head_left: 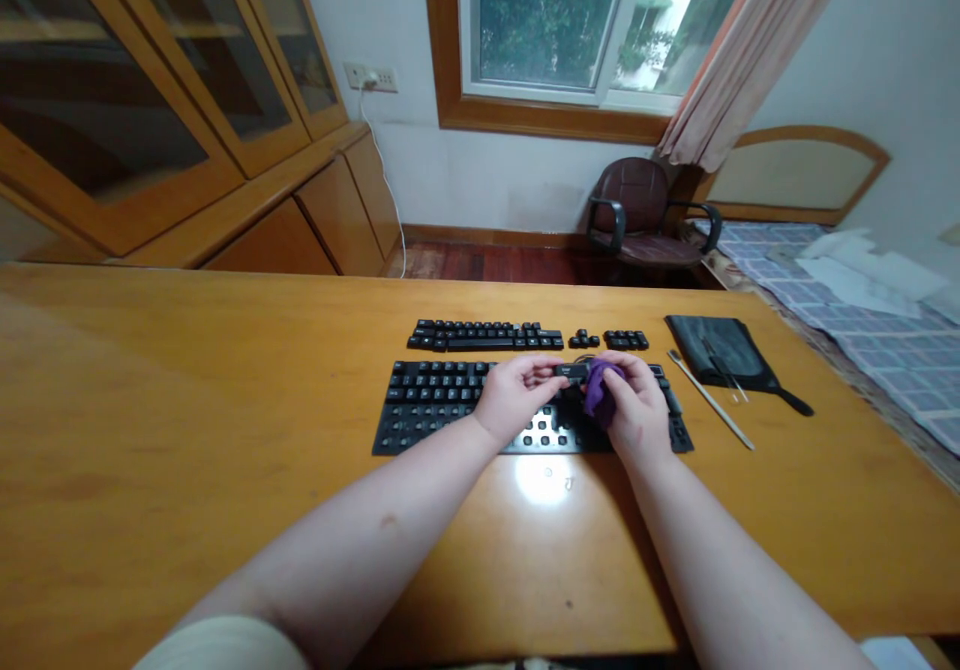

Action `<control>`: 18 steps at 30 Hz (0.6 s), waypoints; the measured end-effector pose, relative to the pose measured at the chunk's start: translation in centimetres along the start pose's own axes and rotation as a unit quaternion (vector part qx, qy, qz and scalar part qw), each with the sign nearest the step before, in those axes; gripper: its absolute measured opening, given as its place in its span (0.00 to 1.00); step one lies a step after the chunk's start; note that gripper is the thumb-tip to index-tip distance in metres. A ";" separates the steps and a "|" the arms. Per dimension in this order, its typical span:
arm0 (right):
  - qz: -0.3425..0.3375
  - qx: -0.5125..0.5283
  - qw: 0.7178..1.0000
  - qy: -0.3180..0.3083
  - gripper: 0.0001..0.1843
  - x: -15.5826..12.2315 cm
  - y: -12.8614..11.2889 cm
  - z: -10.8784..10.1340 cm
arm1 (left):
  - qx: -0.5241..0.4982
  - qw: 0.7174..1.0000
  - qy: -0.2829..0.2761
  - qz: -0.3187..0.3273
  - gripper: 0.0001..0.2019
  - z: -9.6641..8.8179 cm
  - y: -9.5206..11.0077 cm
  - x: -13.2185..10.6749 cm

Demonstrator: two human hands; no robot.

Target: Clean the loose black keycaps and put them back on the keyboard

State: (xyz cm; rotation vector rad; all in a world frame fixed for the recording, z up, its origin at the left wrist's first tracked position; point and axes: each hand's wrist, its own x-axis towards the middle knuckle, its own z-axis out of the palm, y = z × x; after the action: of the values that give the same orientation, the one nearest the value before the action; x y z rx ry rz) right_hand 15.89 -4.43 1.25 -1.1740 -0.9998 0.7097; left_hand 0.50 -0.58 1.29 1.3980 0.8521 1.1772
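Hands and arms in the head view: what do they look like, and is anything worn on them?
The left hand and right hand are ordinary human hands, without gloves. Both forearms are bare, with no watch or bracelet showing. A pale, off-white sleeve edge shows on the left arm.

A plain, pale cream sleeve [225,646] with a curved edge borders the left forearm [390,550], which bears a small oblong mark [388,521]. The left hand [517,392] and right hand [639,408] are bare.
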 end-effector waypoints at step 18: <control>0.078 0.059 0.995 -0.036 0.10 -0.5 -0.4 0.7 | 0.001 1.000 -0.006 0.011 0.12 -0.4 -0.1 0.1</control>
State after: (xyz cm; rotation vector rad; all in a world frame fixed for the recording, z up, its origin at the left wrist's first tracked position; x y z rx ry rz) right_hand 15.02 -4.69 1.54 -1.1376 -0.9200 0.9294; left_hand 0.14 -0.38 1.16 1.4182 0.8309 1.1843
